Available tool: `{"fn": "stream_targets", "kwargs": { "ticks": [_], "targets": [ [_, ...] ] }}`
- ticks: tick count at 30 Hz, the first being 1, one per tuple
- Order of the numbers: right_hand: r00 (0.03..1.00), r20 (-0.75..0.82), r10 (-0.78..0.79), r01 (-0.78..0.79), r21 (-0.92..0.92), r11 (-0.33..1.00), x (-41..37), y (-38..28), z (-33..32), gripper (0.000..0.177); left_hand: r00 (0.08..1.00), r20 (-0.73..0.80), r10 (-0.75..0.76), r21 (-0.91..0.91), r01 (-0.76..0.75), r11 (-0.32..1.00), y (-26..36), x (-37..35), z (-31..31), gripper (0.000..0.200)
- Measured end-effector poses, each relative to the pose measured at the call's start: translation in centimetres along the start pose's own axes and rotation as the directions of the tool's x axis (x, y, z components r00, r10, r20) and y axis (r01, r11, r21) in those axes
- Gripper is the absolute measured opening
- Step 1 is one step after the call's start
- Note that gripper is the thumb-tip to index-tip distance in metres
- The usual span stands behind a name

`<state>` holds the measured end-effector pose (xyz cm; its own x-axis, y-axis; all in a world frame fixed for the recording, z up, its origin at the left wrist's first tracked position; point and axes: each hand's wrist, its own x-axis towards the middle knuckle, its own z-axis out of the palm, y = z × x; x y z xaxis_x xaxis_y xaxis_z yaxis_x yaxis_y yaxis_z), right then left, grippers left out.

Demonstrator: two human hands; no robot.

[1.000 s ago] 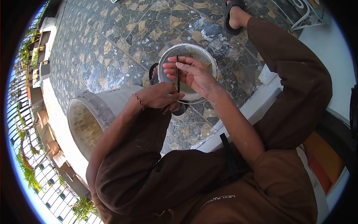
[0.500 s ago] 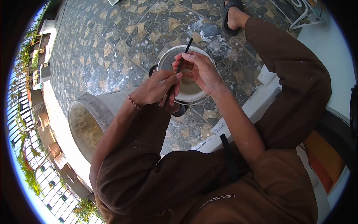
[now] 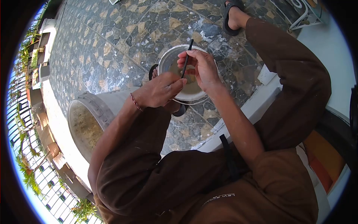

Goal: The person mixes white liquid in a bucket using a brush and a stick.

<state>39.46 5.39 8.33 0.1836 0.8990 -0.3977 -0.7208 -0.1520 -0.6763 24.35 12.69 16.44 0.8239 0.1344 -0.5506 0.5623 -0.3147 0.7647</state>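
A thin black strip (image 3: 186,61) slants between my two hands, above a round white bucket (image 3: 164,59) with murky liquid in it. My left hand (image 3: 162,89), with a braided bracelet on its wrist, is closed around the strip's lower end, at the bucket's near left side. Higher up, my right hand (image 3: 203,69) pinches the strip between thumb and fingers, its other fingers curled. The strip's tip sticks up past my right thumb. My left fingers hide its lower end.
A large pale bucket (image 3: 100,106) lies on its side at the left, crusted inside. My sandaled foot (image 3: 234,20) is at the top right on the stained patterned tile floor (image 3: 123,44). A white ledge (image 3: 257,102) runs beside my leg. Pots and a fence line the left edge.
My left hand has turned and shifted slightly right and down, with its fingers more closed. The lower length of the strip that showed beneath it is now hidden.
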Motion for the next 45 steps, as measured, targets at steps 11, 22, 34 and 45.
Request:
{"fn": "stream_targets", "kwargs": {
  "ticks": [11, 22, 34, 45],
  "targets": [
    [0.996, -0.075, 0.053, -0.043, 0.130, 0.991, 1.3, 2.8, -1.3, 0.024, 0.990, 0.140, -0.025, -0.089, 0.038, 0.995, 1.6, -0.1, 0.7, 0.047],
    [0.987, -0.021, 0.157, -0.140, 0.340, 0.930, 1.7, 3.3, -1.5, 0.036, 0.956, 0.260, -0.138, 0.102, 0.115, 0.988, 1.4, -1.1, -0.3, 0.039],
    [0.995, -0.008, 0.098, -0.099, -0.048, 0.994, 0.6, 2.5, -0.8, 0.024, 0.858, -0.079, -0.507, 0.069, 0.512, 0.856, 0.5, -4.6, -4.8, 0.045],
    [0.816, 0.390, -0.426, 0.518, -0.821, 0.240, -2.3, 3.1, 1.3, 0.032, 0.925, 0.084, -0.370, -0.121, 0.378, 0.918, 0.0, -2.9, -2.9, 0.060]
  ]
}}
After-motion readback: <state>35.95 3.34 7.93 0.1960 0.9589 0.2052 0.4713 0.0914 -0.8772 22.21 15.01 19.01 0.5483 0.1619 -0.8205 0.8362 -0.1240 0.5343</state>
